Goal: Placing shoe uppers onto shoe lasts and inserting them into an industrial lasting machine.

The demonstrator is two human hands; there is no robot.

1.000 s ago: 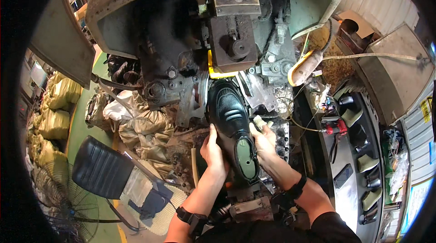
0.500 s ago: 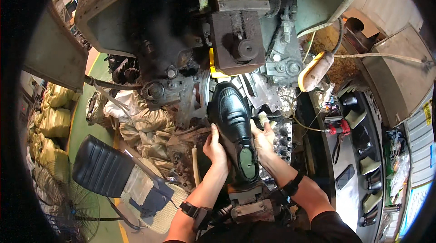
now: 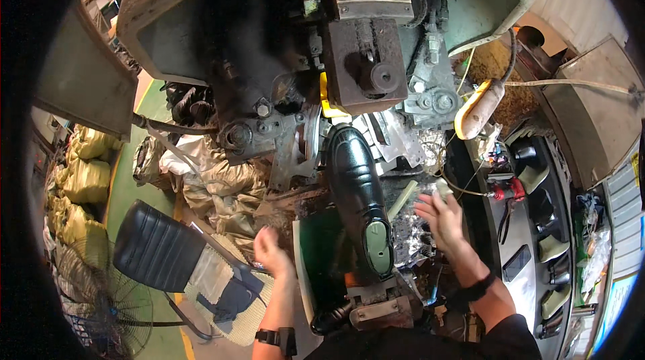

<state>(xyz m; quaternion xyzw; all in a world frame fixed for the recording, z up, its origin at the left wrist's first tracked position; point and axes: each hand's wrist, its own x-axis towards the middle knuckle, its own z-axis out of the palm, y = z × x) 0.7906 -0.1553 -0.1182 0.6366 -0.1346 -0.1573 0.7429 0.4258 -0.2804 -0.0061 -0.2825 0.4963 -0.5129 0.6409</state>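
Observation:
A glossy black leather shoe (image 3: 356,168) is mounted on a green-topped last (image 3: 379,242) in the machine, its toe just below the dark metal block (image 3: 366,81). My left hand (image 3: 271,252) is off the shoe on its left side, fingers loosely curled and apparently holding nothing. To the right of the shoe, my right hand (image 3: 440,215) hangs in the air with its fingers apart. Something pale is at its fingertips, perhaps a finger covering. A dark green panel (image 3: 321,242) with a pale edge stands between my left hand and the shoe.
Several shoe parts on lasts (image 3: 554,249) line a rack at right, beside a phone (image 3: 516,262) and a red tool (image 3: 508,189). A yellow-edged control handle (image 3: 479,109) hangs nearby. At left are a black chair (image 3: 158,246), a fan (image 3: 107,306) and yellow sacks (image 3: 87,175).
Both my hands have let go of the shoe and moved outward to either side. The shoe stays in the machine. The green panel now shows at its left; my view has shifted slightly.

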